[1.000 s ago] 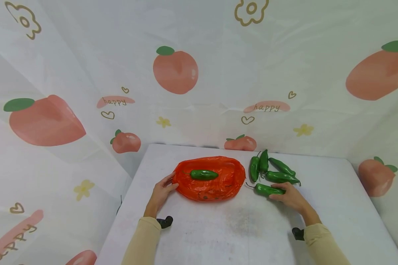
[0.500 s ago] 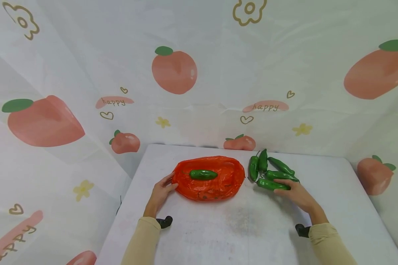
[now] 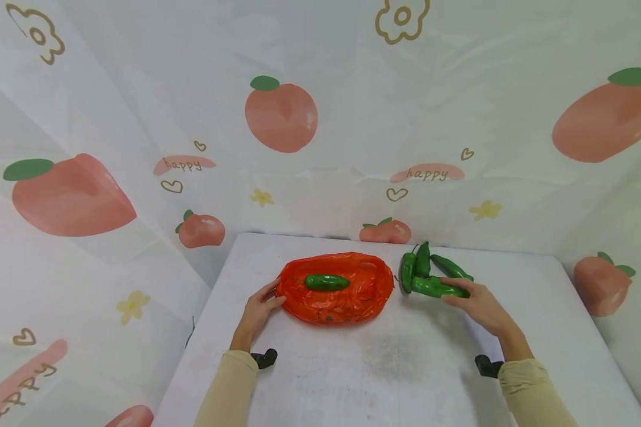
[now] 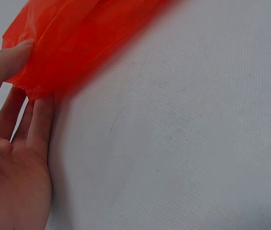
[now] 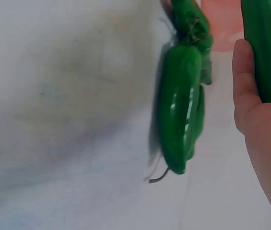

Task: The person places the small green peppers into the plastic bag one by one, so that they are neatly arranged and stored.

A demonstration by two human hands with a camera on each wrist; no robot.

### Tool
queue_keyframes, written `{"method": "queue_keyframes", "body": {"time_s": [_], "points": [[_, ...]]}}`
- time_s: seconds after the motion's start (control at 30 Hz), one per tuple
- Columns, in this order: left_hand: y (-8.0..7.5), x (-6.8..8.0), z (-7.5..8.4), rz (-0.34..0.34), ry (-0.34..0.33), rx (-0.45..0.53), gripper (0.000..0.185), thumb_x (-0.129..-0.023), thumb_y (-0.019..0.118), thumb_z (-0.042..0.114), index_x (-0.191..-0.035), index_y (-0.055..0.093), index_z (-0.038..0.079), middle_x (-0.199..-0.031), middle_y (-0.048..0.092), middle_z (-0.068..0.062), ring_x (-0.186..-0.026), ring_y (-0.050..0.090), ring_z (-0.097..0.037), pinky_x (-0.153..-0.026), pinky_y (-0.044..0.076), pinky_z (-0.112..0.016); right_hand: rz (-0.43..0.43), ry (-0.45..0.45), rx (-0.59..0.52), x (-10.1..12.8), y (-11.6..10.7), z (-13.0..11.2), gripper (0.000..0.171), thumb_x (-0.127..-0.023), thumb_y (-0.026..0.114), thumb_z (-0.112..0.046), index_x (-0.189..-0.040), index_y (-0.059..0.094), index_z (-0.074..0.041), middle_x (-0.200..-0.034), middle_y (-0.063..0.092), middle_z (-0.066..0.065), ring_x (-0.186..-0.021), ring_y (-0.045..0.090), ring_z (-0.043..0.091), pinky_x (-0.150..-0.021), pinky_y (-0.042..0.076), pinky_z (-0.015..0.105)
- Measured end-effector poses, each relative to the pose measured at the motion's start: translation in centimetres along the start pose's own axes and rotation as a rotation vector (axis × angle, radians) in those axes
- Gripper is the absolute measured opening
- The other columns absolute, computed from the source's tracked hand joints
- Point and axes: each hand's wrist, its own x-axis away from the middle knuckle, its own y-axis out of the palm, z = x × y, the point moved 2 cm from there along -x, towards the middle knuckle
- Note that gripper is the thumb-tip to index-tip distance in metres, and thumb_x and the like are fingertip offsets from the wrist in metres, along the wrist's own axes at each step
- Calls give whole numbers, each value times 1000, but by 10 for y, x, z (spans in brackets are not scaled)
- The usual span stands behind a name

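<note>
An orange plastic bag [image 3: 347,296] lies on the white table [image 3: 384,356] with one green pepper [image 3: 327,282] on top of it. My left hand [image 3: 274,298] holds the bag's left edge, thumb [image 4: 5,62] on top and fingers under the orange bag [image 4: 77,38]. My right hand [image 3: 453,292] grips another green pepper [image 3: 435,287] just right of the bag; in the right wrist view the thumb [image 5: 244,81] lies along this held pepper [image 5: 265,48]. A small pile of green peppers [image 3: 421,264] lies behind it, blurred as pile peppers [image 5: 181,115] in the right wrist view.
A cloth printed with peaches [image 3: 281,115] hangs behind and around the table. Bare tabletop stretches in front of the bag towards me. Black wrist mounts [image 3: 264,357] show at both sleeves.
My right hand has carried its pepper away from the table's front, back towards the pile. The left hand, the bag and the pepper on it have stayed put.
</note>
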Motion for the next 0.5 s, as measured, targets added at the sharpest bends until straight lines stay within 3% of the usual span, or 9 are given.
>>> {"method": "queue_keyframes", "body": {"time_s": [0.17, 0.5], "points": [[0, -1, -1, -2, -10, 11, 56, -78, 74, 43, -130, 54, 43, -143, 50, 4, -138, 39, -21, -112, 40, -44, 18, 14, -1, -1, -2, -9, 57, -89, 63, -45, -136, 52, -15, -140, 44, 23, -118, 44, 31, -86, 42, 36], [-1, 1, 0, -7, -6, 19, 53, -81, 73, 39, -131, 54, 41, -143, 49, 3, -139, 39, -21, -112, 39, -45, 69, -8, -24, -9, 2, -29, 59, -88, 62, -49, -132, 53, -11, -131, 52, 21, -106, 53, 30, -80, 47, 29]]}}
